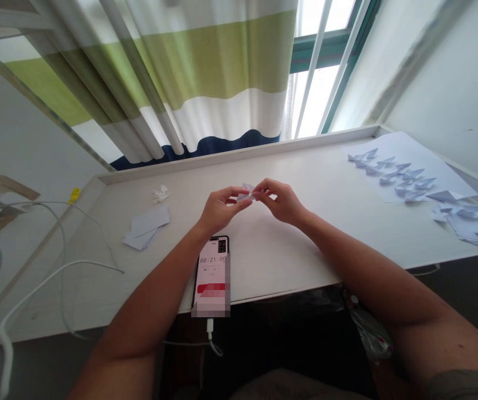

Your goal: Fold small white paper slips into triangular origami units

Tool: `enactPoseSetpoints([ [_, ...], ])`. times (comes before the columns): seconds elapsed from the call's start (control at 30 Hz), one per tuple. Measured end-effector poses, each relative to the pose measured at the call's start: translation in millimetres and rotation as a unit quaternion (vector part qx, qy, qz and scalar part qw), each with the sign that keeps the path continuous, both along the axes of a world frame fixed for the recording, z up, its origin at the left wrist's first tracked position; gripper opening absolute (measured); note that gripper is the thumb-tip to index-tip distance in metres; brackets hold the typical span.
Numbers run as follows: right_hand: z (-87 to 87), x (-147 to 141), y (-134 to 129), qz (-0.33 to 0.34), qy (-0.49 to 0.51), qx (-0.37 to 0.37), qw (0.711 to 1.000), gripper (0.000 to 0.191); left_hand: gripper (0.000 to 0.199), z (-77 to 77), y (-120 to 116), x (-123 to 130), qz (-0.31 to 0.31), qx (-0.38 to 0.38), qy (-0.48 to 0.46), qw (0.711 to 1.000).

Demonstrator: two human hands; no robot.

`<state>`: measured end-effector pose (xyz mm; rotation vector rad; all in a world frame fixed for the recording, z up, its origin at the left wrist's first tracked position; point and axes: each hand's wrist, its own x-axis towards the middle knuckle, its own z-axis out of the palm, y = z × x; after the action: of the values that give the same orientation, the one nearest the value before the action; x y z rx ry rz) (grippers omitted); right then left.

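Observation:
Above the middle of the white table, my left hand [221,209] pinches a small folded white paper [245,191] between thumb and fingers. From the right side my right hand [279,201] grips the same paper with its fingertips, which nearly meet those of my left hand. Part of the paper is hidden behind the fingers. A stack of white paper sheets [149,223] lies to the left of my left hand, with a crumpled white piece [161,194] just behind it.
Many folded paper shapes [405,176] stand on large white sheets at the table's [288,261] right. A phone [214,272] showing a timer lies at the front edge, with a cable plugged in. White cables [61,266] cross the left side. A striped curtain [222,66] hangs behind.

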<state>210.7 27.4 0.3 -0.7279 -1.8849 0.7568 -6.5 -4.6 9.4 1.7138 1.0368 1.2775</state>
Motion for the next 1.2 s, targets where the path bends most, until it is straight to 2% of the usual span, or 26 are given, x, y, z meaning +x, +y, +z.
enactPoseSetpoints([
  [0.1,2.1,-0.4,-2.7,0.008,-0.001,-0.020,1.000,0.040,0.029,1.6,-2.6,0.7,0.007,0.018,0.025,1.000],
  [0.23,4.4,-0.3,-5.2,0.014,-0.002,-0.027,1.000,0.040,0.024,0.8,-3.1,0.0,0.010,0.002,0.006,1.000],
  [0.4,1.0,-1.3,-5.0,0.005,-0.009,-0.031,0.999,0.042,0.029,-2.3,-0.9,-0.3,-0.004,-0.014,-0.013,1.000],
  [0.5,-1.1,-2.2,-5.4,-0.005,-0.012,-0.042,0.999,0.043,0.032,-3.7,-1.2,1.3,0.015,0.002,0.011,1.000],
  [0.67,1.7,-1.4,-6.3,0.004,0.000,-0.035,0.999,0.041,0.023,-7.7,-1.4,3.0,0.057,0.036,0.005,0.998],
  [0.87,1.9,0.4,-2.9,0.053,0.038,-0.021,0.998,0.033,0.025,-10.8,-1.3,5.3,0.030,0.038,-0.045,0.998],
  [1.03,-0.8,-1.6,-1.1,0.038,0.046,0.010,0.998,0.026,0.026,-11.2,0.2,1.2,0.033,0.029,-0.051,0.998],
  [1.2,-3.0,-3.6,-1.0,0.038,0.039,-0.004,0.999,0.025,0.030,-10.3,2.2,-2.1,0.014,0.015,-0.036,0.999],
])
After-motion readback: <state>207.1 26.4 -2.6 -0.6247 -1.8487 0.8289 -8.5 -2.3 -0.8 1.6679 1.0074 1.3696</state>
